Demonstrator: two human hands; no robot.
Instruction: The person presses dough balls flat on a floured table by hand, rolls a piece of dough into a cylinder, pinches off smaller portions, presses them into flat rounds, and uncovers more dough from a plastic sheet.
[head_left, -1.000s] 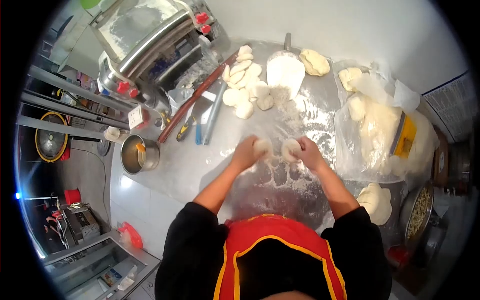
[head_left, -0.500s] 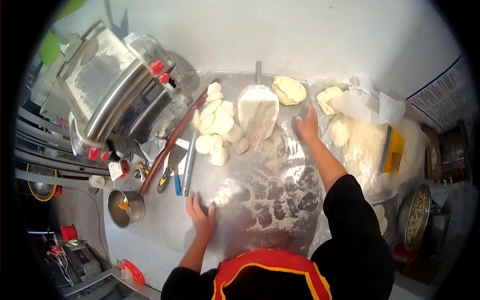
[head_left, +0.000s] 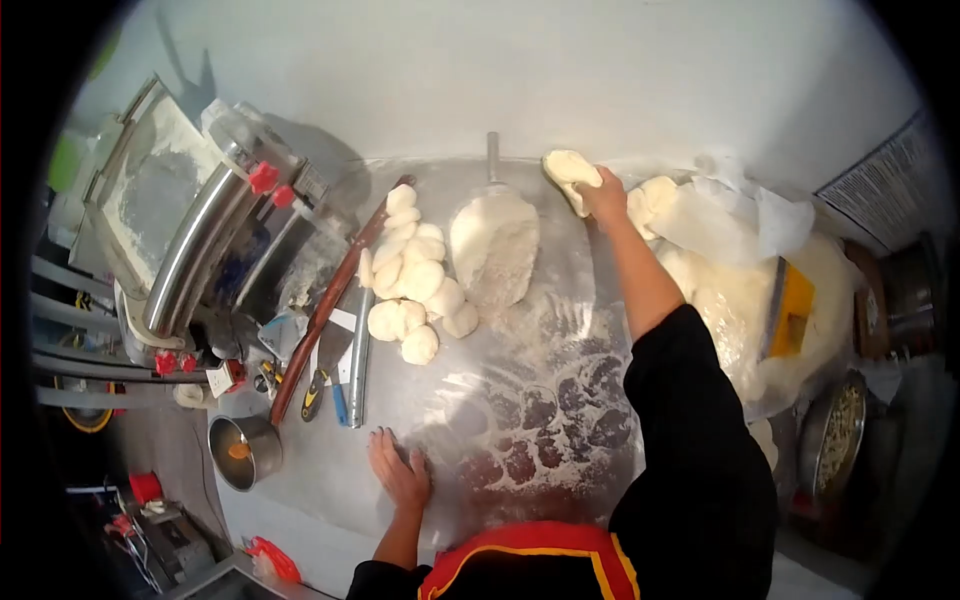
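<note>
My right hand point(head_left: 606, 200) is at the back of the metal table point(head_left: 400, 400), its fingers wrapped round the edge of a pale yellow lump of dough point(head_left: 572, 170). The lump is tilted up near the wall. My left hand point(head_left: 400, 474) rests on the table's front left with fingers stretched out, holding nothing. Beyond it lie a steel rod point(head_left: 359, 370) and a blue-handled tool point(head_left: 341, 404). A flour scoop point(head_left: 493, 240) full of flour lies between the dough lump and a heap of round dough pieces point(head_left: 410, 270).
A dough-rolling machine point(head_left: 200, 240) stands at the left. Beside it are a long brown rolling pin point(head_left: 320, 320) and a metal pot point(head_left: 246, 454). At the right, plastic covers a large dough mass point(head_left: 715, 300) with a yellow scraper point(head_left: 787, 312) on it. Scattered flour point(head_left: 550, 430) marks the table.
My right hand has reached the dough lump, closed on its edge and tilted it up. My left hand stays flat on the table. The whole view has shifted slightly.
</note>
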